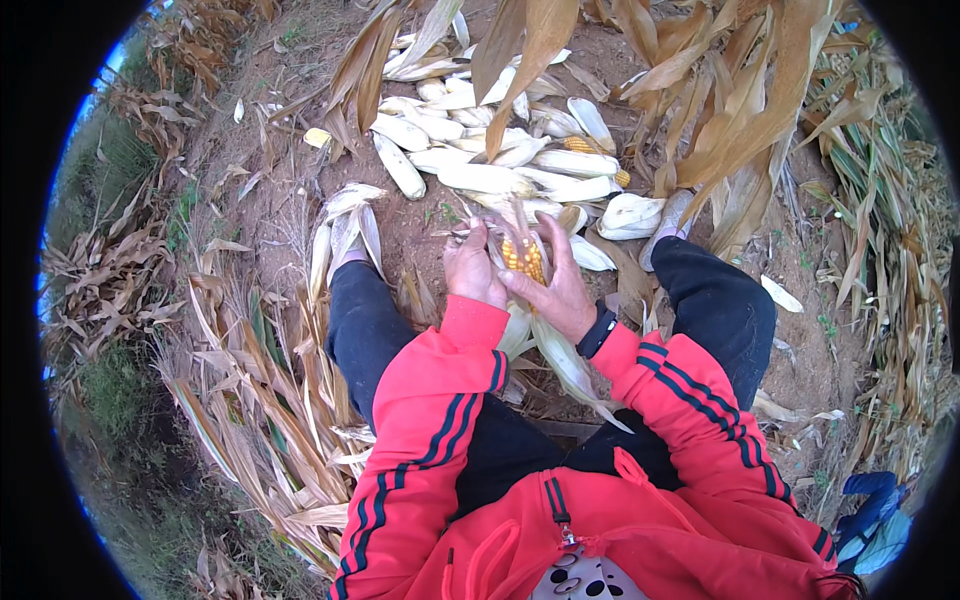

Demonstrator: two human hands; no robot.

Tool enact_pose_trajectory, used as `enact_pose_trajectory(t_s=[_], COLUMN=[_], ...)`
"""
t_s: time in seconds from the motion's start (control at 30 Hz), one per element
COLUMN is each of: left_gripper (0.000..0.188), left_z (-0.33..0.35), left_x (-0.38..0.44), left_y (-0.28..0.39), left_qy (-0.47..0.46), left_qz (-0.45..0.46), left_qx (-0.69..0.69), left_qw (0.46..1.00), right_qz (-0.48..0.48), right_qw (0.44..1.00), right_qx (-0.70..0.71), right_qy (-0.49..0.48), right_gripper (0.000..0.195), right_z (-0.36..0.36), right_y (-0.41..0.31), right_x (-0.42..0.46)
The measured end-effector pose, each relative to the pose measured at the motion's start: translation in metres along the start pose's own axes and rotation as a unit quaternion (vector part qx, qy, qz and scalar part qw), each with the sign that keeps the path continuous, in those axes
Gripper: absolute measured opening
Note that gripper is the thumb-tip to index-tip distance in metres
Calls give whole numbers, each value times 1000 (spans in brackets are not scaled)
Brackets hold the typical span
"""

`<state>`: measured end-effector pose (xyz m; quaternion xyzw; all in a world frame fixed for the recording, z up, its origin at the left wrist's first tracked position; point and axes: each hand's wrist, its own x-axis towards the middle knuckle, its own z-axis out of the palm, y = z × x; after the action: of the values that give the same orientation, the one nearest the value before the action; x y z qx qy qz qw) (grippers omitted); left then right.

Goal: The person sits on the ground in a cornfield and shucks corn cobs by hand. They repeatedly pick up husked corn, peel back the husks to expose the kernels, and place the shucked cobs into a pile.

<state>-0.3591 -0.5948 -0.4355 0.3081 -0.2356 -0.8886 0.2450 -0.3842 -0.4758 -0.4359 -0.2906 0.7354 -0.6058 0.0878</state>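
An ear of corn [523,259] with yellow kernels showing is held between both my hands, above the ground and between my legs. My left hand [471,264] grips its left side, near the tip and the peeled husk. On the right side, my right hand [556,281] wraps the ear, thumb across the kernels. Pale husk leaves [562,356] hang down from the ear toward my lap. Just beyond my hands lies a pile of corn ears [487,180], most still in white husks, a few with kernels showing.
Dry corn leaves [750,112] hang into view at the upper right. Cut stalks [262,390] lie to my left, and more stalks [885,300] line the right side. A piece of corn [317,137] rests on the soil left of the pile. Blue cloth [874,517] is at the lower right.
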Motion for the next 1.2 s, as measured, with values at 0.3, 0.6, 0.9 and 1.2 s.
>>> enact_pose_trajectory(t_s=[0.3,0.6,0.9,1.2], left_gripper=[14,9,27,34], left_z=[-31,-41,-7,18], left_x=[32,50,12,-28], left_y=[-14,17,32,18], left_qy=[-14,-37,-150,-225], left_qz=[-49,-12,-56,-114], left_qx=[-68,-84,352,98], left_qw=[996,996,922,963], right_qz=[11,-21,-310,-282], right_qw=[987,898,919,939], right_qx=[158,426,-241,-173], right_qy=[16,109,22,-92], right_gripper=[25,25,38,41], right_z=[-20,-92,-63,-39], right_y=[-18,-47,-54,-43], right_x=[17,47,26,4])
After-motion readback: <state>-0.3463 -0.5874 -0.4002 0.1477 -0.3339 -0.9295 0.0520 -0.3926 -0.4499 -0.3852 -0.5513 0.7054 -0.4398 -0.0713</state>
